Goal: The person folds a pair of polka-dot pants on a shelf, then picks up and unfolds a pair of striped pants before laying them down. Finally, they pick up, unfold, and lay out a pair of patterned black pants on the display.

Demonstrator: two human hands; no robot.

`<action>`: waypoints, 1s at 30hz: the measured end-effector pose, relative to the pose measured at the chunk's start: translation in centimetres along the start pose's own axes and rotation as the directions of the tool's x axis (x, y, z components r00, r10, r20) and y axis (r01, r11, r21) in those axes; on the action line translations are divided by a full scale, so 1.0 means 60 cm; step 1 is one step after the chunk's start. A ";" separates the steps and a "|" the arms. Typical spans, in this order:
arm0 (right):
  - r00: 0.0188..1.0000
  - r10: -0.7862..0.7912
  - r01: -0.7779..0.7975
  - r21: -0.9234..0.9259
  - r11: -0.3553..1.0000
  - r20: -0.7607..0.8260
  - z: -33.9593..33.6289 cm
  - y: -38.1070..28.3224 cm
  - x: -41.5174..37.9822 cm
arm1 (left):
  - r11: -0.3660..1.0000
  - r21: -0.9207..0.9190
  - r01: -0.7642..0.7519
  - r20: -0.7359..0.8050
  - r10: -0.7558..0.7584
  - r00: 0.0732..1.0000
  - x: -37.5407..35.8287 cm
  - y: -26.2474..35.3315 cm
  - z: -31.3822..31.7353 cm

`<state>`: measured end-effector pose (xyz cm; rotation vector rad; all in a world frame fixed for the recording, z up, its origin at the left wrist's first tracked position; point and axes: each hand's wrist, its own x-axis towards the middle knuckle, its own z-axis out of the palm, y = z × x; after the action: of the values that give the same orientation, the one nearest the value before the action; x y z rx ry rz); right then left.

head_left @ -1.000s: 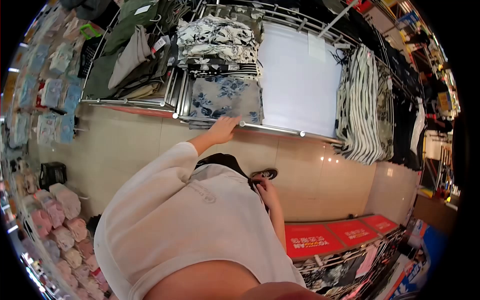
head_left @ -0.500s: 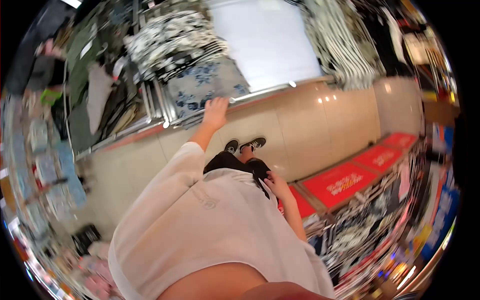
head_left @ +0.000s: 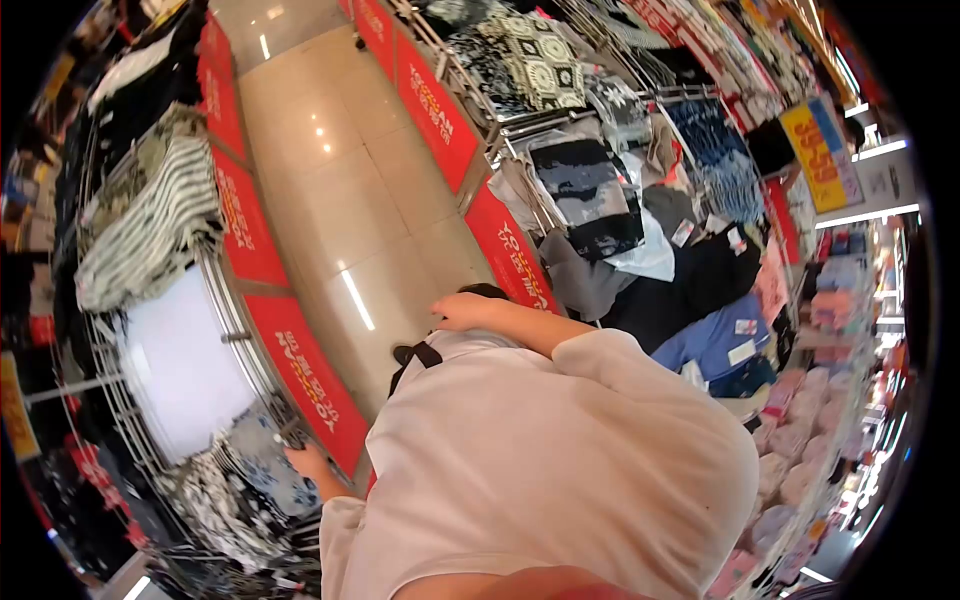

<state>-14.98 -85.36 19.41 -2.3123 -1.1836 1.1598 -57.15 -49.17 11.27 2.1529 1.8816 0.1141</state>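
My left hand (head_left: 308, 462) is low on the left, at the metal rail of a display bin, with its fingers loosely extended. Beside it lies a folded grey garment with blue flowers (head_left: 268, 462). My right hand (head_left: 462, 311) hangs in front of my waist, fingers loose and apart, with nothing seen in it. Just below it a black strap (head_left: 425, 354) shows against my light shirt. Past the floral garment is a black-and-white patterned pile (head_left: 228, 510).
Red printed panels (head_left: 240, 215) line both sides of a tiled aisle (head_left: 330, 190). The left bin has a white board (head_left: 190, 365) and striped garments (head_left: 165, 215). On the right are heaped clothes (head_left: 690, 275), jeans (head_left: 715, 145) and a yellow price sign (head_left: 818, 160).
The view has swung right, from facing the bin to looking along the aisle. My left hand stays beside the floral garment, now at my left; my right hand appears across my waist.
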 end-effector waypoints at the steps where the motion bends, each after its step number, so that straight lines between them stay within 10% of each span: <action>1: 1.000 0.000 0.001 0.028 1.000 -0.027 -0.007 0.016 -0.011 | 0.997 0.035 0.065 0.024 -0.066 0.998 -0.004 0.021 -0.007; 7: 0.979 0.101 -0.059 0.224 0.973 -0.178 -0.056 0.139 -0.091 | 0.900 0.341 0.271 -0.067 -0.264 0.962 0.001 0.124 0.044; 10: 0.903 0.245 -0.050 0.482 0.875 -0.351 -0.077 0.226 -0.128 | 0.995 0.095 0.021 0.193 -0.039 0.980 -0.004 0.235 0.089; 14: 0.571 0.454 -0.018 0.543 0.840 -0.684 -0.138 0.333 -0.181 | 0.884 -0.292 -0.364 0.492 0.466 0.736 0.039 0.370 0.242; 16: 0.442 0.444 0.002 0.496 0.868 -0.780 -0.161 0.379 -0.199 | 0.936 -0.245 -0.252 0.695 0.351 0.628 -0.114 0.592 0.121; 18: 0.200 0.402 -0.139 0.380 0.914 -0.893 -0.196 0.406 -0.222 | 0.837 -0.315 -0.448 0.705 0.522 0.480 -0.125 0.647 0.166; 30: 0.305 0.556 -0.567 0.322 0.758 -0.773 -0.180 0.462 -0.203 | 0.713 -0.213 -0.668 0.757 0.553 0.348 -0.173 0.760 0.219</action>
<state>4.25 -110.97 16.84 -2.7977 0.0434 -0.0233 -11.82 -66.56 11.80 2.2973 0.5153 -0.7348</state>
